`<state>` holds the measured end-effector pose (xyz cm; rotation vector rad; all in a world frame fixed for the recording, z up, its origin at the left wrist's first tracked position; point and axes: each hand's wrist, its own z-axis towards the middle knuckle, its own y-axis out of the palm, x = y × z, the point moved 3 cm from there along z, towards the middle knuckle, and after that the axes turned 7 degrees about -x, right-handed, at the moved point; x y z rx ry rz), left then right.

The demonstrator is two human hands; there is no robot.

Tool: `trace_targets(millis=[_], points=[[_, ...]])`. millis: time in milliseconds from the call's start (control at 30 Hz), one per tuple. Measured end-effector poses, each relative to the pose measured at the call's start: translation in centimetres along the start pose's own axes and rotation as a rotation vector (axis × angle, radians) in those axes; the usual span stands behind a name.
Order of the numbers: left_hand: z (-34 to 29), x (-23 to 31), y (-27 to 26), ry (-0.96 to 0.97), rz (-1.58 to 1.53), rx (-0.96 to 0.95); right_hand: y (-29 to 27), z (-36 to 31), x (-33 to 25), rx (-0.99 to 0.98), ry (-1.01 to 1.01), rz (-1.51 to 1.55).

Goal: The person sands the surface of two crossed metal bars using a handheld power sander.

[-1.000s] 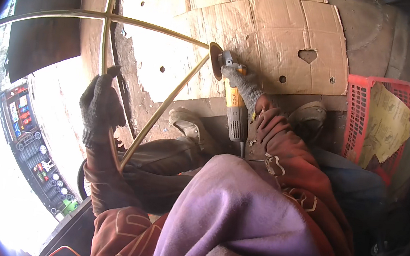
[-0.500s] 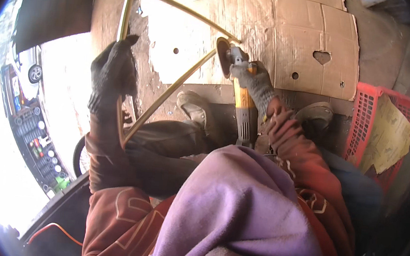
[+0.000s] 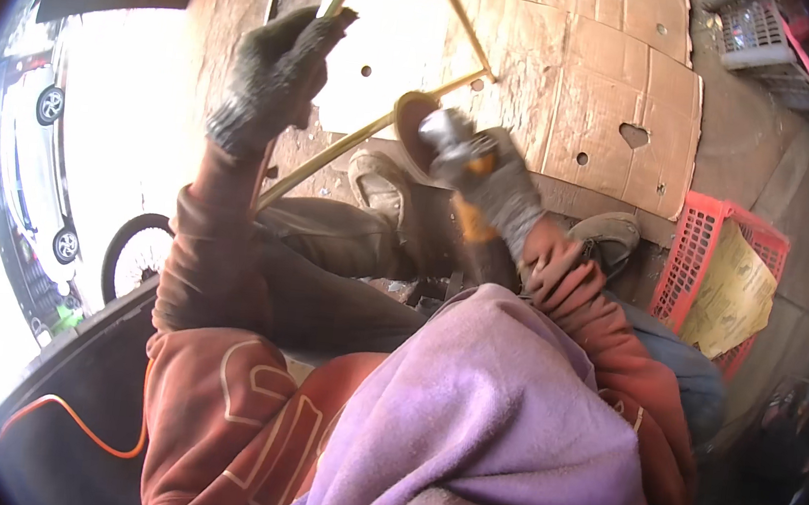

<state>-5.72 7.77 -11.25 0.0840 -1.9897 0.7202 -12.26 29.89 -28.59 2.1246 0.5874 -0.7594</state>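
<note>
My left hand [image 3: 275, 81], in a grey work glove, is closed around a bar of a thin yellowish metal frame [image 3: 331, 154]. The frame's bars meet in a corner above the cardboard, in front of me. In my right hand [image 3: 505, 184], also gloved, is an angle grinder [image 3: 473, 220] with a yellow and dark body, gripped near its head. Its round brown disc [image 3: 412, 127] lies against or just beside the slanting lower bar; I cannot tell whether they touch. Motion blurs the grinder, and my sleeve and the purple cloth hide its rear end.
Flattened cardboard [image 3: 578, 103] with holes covers the ground ahead. A red plastic crate [image 3: 685, 257] holding a yellowish sheet [image 3: 731, 292] stands at right, a grey crate [image 3: 752, 38] farther back. My shoes [image 3: 379, 186] flank the grinder. An orange cable [image 3: 63, 404] runs at lower left.
My left hand has moved right and farther away, shifting and turning the frame, so its corner sits farther right. The grinder's disc has moved left and down along the slanting bar.
</note>
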Motion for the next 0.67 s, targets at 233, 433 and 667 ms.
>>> trace_targets(millis=[233, 433, 667], points=[[-1.2, 0.4, 1.2, 0.144, 0.166, -0.071, 1.4, -0.5, -0.7, -0.028, -0.048, -0.277], [-1.6, 0.3, 1.9, 0.197, 0.263, -0.109, 2.6, -0.5, 0.4, -0.224, -0.299, -0.930], [-1.7, 0.1, 2.0, 0.222, 0.270, -0.126, -7.9, 5.3, -1.7, 0.090, 0.170, -0.565]])
